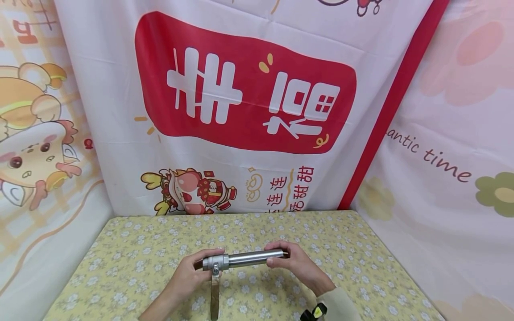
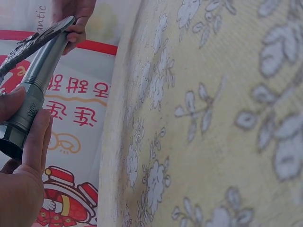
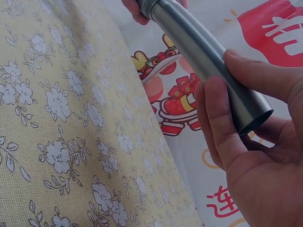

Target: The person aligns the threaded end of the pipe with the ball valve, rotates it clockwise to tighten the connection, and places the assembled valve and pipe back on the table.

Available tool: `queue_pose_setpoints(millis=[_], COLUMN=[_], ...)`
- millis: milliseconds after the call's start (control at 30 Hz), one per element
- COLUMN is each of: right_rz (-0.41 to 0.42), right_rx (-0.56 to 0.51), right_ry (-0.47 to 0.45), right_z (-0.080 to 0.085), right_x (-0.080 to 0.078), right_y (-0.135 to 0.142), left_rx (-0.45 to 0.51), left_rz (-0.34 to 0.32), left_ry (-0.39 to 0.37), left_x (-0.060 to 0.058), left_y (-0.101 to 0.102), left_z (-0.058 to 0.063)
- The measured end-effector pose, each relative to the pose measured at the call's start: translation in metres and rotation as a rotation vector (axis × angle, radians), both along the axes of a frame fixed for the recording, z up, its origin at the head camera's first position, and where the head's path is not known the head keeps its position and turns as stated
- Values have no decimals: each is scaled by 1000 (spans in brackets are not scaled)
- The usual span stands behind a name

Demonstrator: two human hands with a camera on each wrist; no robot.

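A ball valve (image 1: 217,262) with a long lever handle (image 1: 215,296) is joined to a smooth metal pipe (image 1: 254,257), held above the table. My left hand (image 1: 190,275) grips the valve body at the left end, thumb on one side and fingers on the other. The lever points toward me. At the pipe's right end my right hand (image 1: 295,264) pinches the tube between thumb and fingers. In the right wrist view the pipe's open end (image 3: 255,122) shows beside the palm. The left wrist view shows the valve's open end (image 2: 10,147) near the left palm.
A yellow floral cloth (image 1: 140,258) covers the table. Behind it hangs a white printed curtain (image 1: 120,178) with a red banner; more printed curtains (image 1: 441,214) stand at both sides. A dark strap with a yellow mark (image 1: 317,311) is at the right sleeve.
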State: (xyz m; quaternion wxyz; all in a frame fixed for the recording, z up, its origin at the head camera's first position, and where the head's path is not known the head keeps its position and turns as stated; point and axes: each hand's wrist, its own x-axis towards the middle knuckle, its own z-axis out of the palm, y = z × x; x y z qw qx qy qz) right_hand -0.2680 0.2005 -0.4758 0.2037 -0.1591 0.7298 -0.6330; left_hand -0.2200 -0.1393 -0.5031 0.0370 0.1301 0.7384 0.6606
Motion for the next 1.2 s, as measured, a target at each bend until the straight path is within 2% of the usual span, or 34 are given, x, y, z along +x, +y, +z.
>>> queue_pose_setpoints(millis=[1200], right_rz=[-53], right_rx=[10], right_ry=[-5], right_z=[-2], right_x=[0], right_y=[-4], left_rx=[0], left_rz=[10], left_ry=[-36], left_x=[-1], left_y=[2], left_z=[1])
